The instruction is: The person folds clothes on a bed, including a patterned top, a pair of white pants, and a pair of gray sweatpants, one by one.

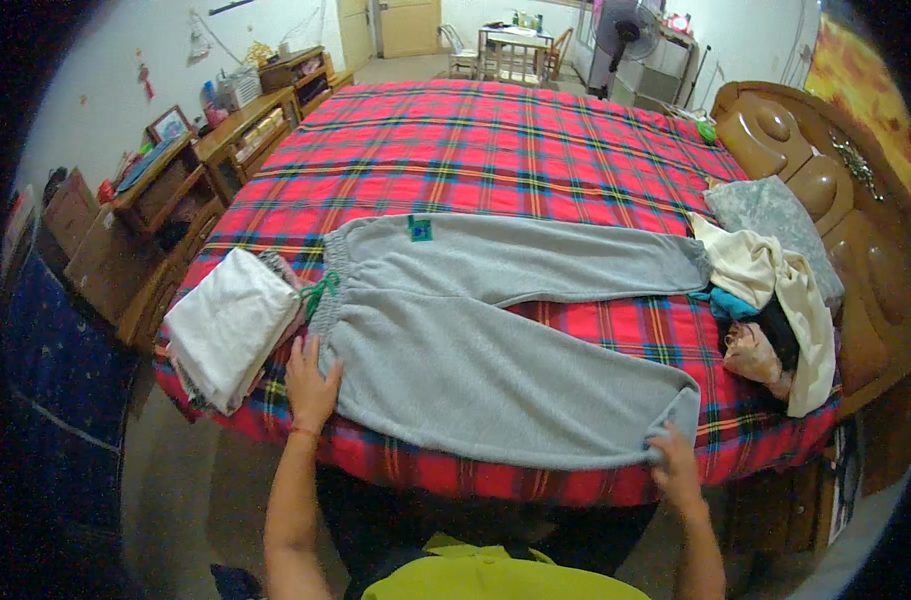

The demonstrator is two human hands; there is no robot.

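Grey sweatpants lie spread on a red plaid bedspread, the waistband with its green drawstring towards the left and the legs pointing right. My left hand rests at the near corner of the waistband, fingers apart. At the cuff end of the nearer leg is my right hand, its fingers on the fabric at the hem, where the edge is turned over; whether they pinch it is not clear. A folded white cloth sits on other folded fabric left of the waistband.
Cream garments, a teal cloth and other clothes are heaped at the right, beside a pillow and the carved wooden headboard. A wooden cabinet runs along the left wall. A fan stands beyond the bed.
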